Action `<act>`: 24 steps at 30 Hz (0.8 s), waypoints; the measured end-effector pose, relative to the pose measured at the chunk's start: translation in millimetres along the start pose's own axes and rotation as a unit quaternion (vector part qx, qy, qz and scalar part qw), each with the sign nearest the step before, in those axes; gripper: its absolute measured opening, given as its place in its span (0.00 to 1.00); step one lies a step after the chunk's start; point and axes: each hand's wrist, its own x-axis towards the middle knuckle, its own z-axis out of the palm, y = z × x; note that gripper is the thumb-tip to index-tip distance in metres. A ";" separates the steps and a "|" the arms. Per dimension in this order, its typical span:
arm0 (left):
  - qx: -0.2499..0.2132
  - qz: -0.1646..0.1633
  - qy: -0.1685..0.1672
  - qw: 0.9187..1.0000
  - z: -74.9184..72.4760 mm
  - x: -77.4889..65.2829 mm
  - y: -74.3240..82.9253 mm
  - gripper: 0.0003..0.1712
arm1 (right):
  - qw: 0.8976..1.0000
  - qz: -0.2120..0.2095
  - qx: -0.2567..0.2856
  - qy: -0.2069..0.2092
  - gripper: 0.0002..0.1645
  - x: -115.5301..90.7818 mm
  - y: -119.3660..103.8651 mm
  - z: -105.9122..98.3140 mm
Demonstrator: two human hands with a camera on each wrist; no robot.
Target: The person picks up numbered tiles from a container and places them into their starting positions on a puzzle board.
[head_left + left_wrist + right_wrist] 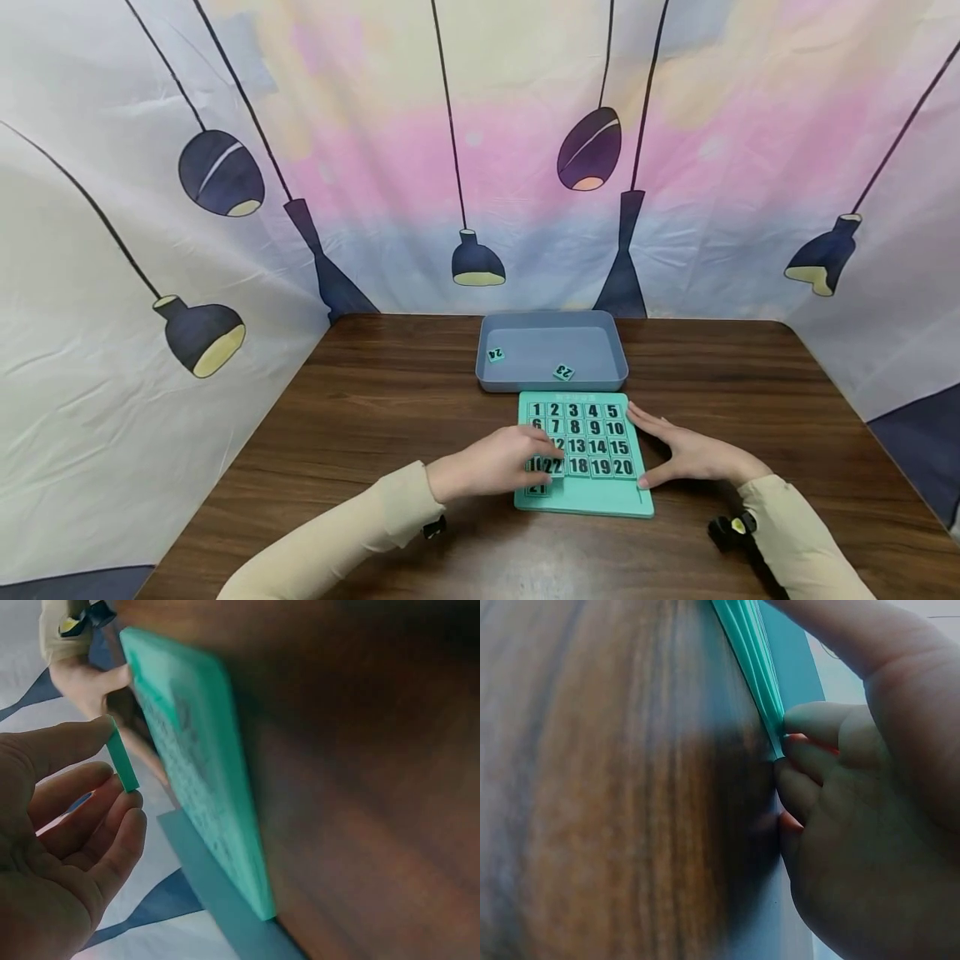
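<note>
A turquoise number board (588,497) lies on the table, with number tiles in rows from 1 to 20 and a 21 tile (537,490) at the lower left. My left hand (495,460) pinches a number tile marked 22 (553,467) between thumb and fingers over the board's left side. In the left wrist view that tile (123,761) is seen edge-on, apart from the board. My left hand hides some of the tiles. My right hand (697,454) touches the board's right edge with spread thumb and fingers; in the right wrist view its fingertips (801,724) meet the edge.
A blue-grey tray (551,329) stands just behind the board. Inside it lie a 24 tile (496,355) and a 23 tile (564,372). The brown wooden table (405,367) ends at a cloth backdrop printed with lamps.
</note>
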 end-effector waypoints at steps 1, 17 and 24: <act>0.001 0.001 -0.001 1.000 2.7 -1.4 0.9 0.19 | 1.000 0.001 0.000 0.001 0.68 -0.2 -0.5 -0.4; 0.005 0.010 -0.003 1.000 26.0 -10.3 8.2 0.17 | 1.000 0.001 0.001 0.000 0.68 1.3 -2.4 -0.7; 0.002 0.020 -0.008 1.000 27.3 -3.4 8.8 0.17 | 1.000 0.003 0.006 0.000 0.68 0.8 0.6 1.1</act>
